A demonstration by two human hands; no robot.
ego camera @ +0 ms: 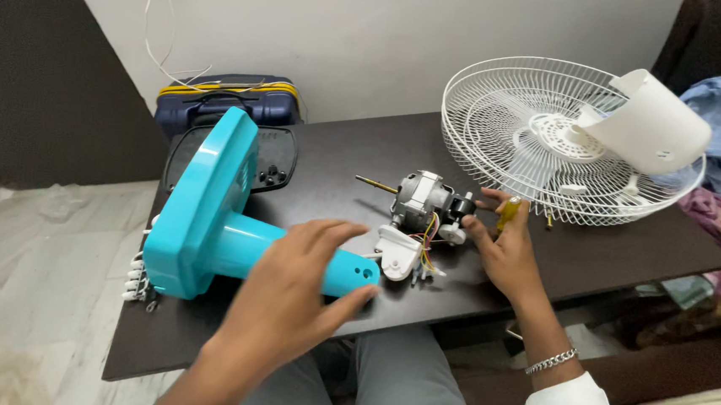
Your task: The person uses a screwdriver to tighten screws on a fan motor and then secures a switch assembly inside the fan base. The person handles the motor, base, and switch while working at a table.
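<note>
I note my left hand (pixel 286 295), fingers apart, over the teal fan stand (pixel 224 218), and my right hand (pixel 505 251) apparently clamping a yellow-handled screwdriver (pixel 509 211) beside the fan motor (pixel 424 203).

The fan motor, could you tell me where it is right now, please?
In the head view the fan motor lies mid-table, right of the turquoise fan stand and left of the white grille, just beside the right hand.

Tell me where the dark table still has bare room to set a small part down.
Bare patches: the near left corner of the table below the turquoise fan base, and the near right edge below the wire grille. The middle is crowded: motor and both hands.
</note>
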